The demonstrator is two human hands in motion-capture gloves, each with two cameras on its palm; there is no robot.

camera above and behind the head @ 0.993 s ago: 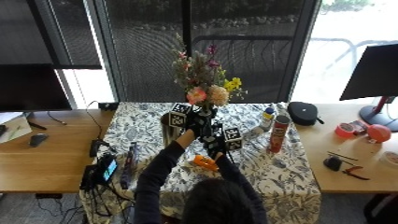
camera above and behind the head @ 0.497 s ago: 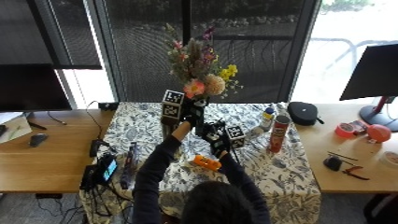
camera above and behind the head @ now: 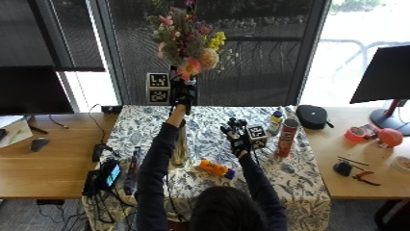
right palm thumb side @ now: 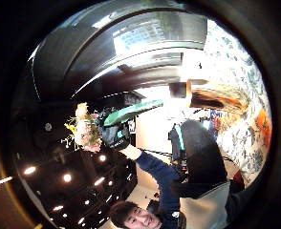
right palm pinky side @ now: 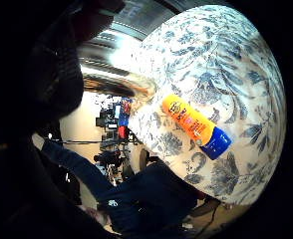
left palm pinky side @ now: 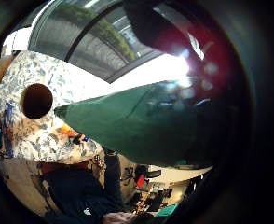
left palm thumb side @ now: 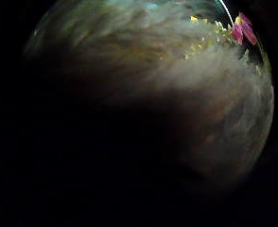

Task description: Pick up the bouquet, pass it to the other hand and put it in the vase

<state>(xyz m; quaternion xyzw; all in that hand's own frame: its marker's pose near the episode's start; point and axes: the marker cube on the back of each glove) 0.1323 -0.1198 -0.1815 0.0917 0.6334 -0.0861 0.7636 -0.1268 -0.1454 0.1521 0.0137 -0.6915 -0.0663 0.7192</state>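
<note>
My left hand point(camera above and behind the head: 183, 94) is raised high above the table and grips the bouquet point(camera above and behind the head: 187, 37) by its stems; pink, orange and yellow flowers stand upright above it. The wrapped stem end point(left palm pinky side: 141, 126) fills the left little finger side palm view, with the vase's dark mouth point(left palm pinky side: 36, 100) beyond it. A slim vase point(camera above and behind the head: 181, 149) stands upright on the patterned tablecloth point(camera above and behind the head: 295, 183), under the raised arm and partly behind the forearm. My right hand point(camera above and behind the head: 237, 137) hovers low over the table, right of the vase, holding nothing. In the right thumb side palm view the bouquet point(right palm thumb side: 85, 128) is held apart from the vase point(right palm thumb side: 212, 98).
An orange bottle with a blue cap point(camera above and behind the head: 215, 169) lies on the cloth near my right hand. A red tube can point(camera above and behind the head: 286, 137), a small bottle point(camera above and behind the head: 275, 122) and a black case point(camera above and behind the head: 312, 117) stand at the right. Gadgets point(camera above and behind the head: 110, 174) lie at the cloth's left edge.
My left hand has lifted the bouquet higher above the vase. My right hand has come off the stems and stays low to the right.
</note>
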